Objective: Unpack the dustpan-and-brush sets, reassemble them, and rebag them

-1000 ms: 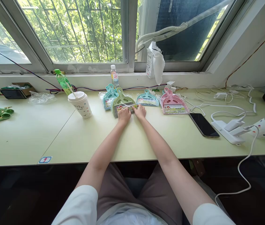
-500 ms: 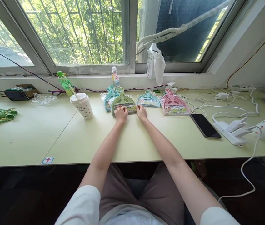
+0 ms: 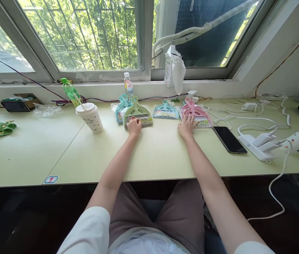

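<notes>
Our 2 hands sit apart: the left hand [image 3: 134,127] curls against the green dustpan [image 3: 136,108], its long axis toward 12 o'clock, though its grip we cannot quite tell; the right hand [image 3: 186,127], splayed, touches the nearer pink dustpan [image 3: 191,106] at 1 o'clock.

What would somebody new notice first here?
Likely the pink dustpan, right of the middle of the table, with the right hand spread over its front. Then perhaps the green dustpan further left, the left hand curled on its front, and the white cup left of that.
</notes>
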### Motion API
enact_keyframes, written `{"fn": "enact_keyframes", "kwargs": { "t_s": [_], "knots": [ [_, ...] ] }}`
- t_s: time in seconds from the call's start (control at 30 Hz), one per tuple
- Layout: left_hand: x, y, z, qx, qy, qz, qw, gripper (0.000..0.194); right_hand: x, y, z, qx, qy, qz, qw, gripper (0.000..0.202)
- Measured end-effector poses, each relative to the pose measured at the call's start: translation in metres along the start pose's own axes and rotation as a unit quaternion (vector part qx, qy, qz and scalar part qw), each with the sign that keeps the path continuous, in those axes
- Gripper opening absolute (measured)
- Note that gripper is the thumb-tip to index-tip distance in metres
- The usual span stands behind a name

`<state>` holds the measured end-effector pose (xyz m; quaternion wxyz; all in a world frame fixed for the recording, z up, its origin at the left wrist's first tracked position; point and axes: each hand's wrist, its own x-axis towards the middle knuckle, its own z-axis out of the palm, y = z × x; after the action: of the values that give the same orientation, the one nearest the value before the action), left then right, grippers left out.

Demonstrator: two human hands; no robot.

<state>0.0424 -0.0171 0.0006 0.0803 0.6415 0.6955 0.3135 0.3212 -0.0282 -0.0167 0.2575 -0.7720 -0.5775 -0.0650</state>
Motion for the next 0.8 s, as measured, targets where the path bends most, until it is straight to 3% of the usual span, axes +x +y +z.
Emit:
{"fn": "enact_keyframes", "kwargs": {
  "t_s": [0.17,0.5,0.8],
  "knots": [
    [-0.001,0.001,-0.002,0.010,-0.005,0.012,1.000,0.031,0.006,0.005,0.010,0.019,-0.056,0.039,0.997,0.063],
    [-0.005,0.005,0.000,0.004,-0.027,0.080,0.996,0.026,0.006,0.005,0.001,0.009,0.023,0.001,1.000,0.054],
    [-0.008,0.007,-0.004,-0.029,-0.036,0.073,0.996,0.031,0.001,0.001,-0.011,-0.005,0.054,-0.020,0.998,0.055]
  ]
}}
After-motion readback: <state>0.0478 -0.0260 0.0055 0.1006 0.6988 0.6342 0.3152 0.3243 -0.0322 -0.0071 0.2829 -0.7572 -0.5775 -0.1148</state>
